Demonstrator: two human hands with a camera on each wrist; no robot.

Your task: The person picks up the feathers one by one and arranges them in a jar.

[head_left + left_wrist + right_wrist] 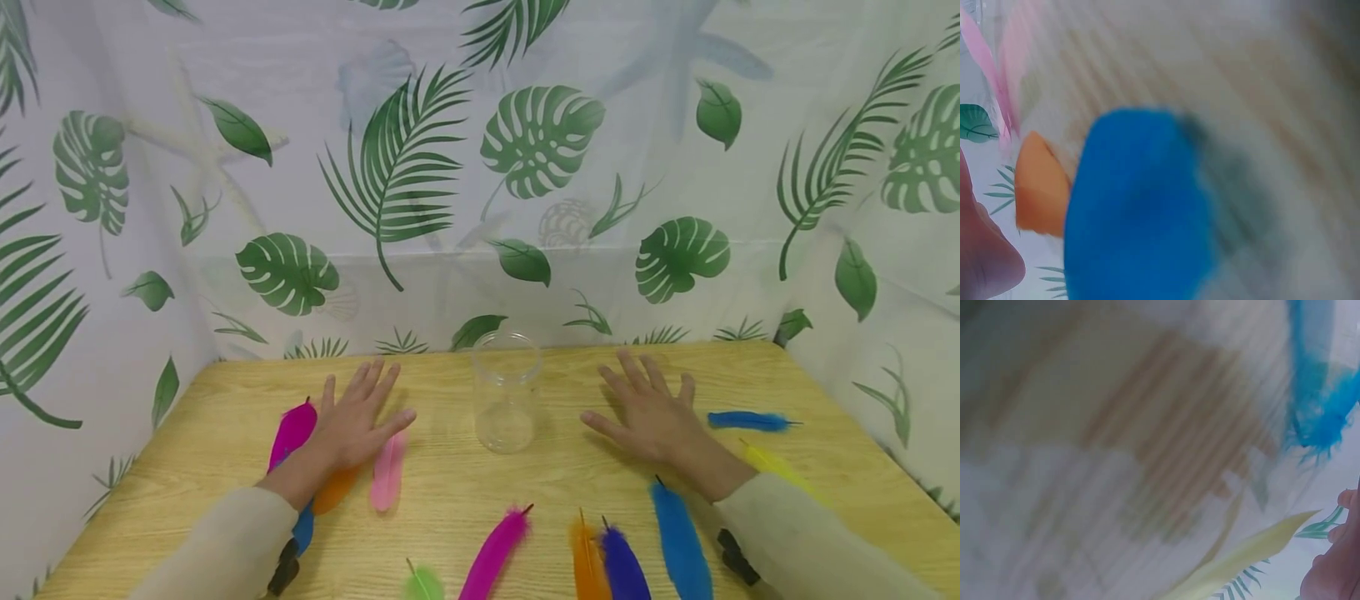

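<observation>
My left hand (358, 425) lies palm down with its fingers spread, left of a clear cylindrical container (507, 417). A magenta feather (294, 432) and a pink feather (387, 475) flank it, while an orange feather (335, 490) and a blue feather (1141, 200) lie partly hidden under that forearm. On the container's other side, my right hand (651, 412) is spread flat, holding nothing. Nearest to it are a small blue feather (750, 422) and a yellow feather (1254, 553). The container stands upright between the hands.
Along the table's near side lie a green feather (425, 583), a magenta feather (495, 554), an orange feather (588, 560), a dark blue feather (624, 562) and a blue feather (682, 537). A leaf-patterned curtain (442, 308) surrounds the wooden table (442, 542) at the back and sides.
</observation>
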